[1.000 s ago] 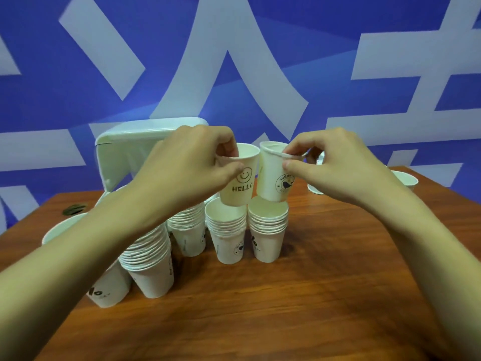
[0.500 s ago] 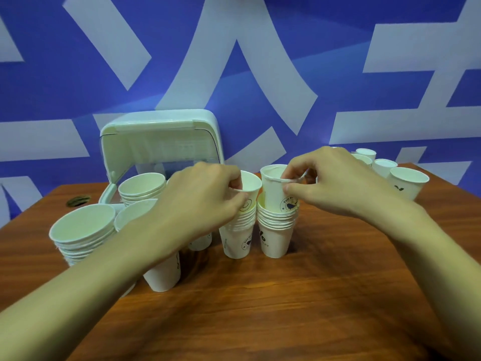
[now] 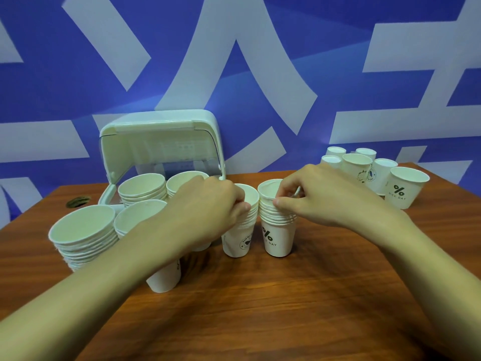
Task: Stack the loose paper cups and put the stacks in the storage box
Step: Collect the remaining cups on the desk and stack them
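On the left hand [image 3: 208,204], the fingers [image 3: 240,207] curl round the top rim of the left middle stack [image 3: 236,241]. On the right hand [image 3: 320,196], the fingers [image 3: 282,203] pinch the top rim of the percent-sign stack [image 3: 279,238]. The two stacks stand just beside each other at mid-frame on the wooden surface [image 3: 286,295]. At left, taller stacks [image 3: 83,230] stand before the open storage box [image 3: 161,136], which has stacked cups [image 3: 141,188] inside. Loose cups [image 3: 406,188] cluster at the right edge.
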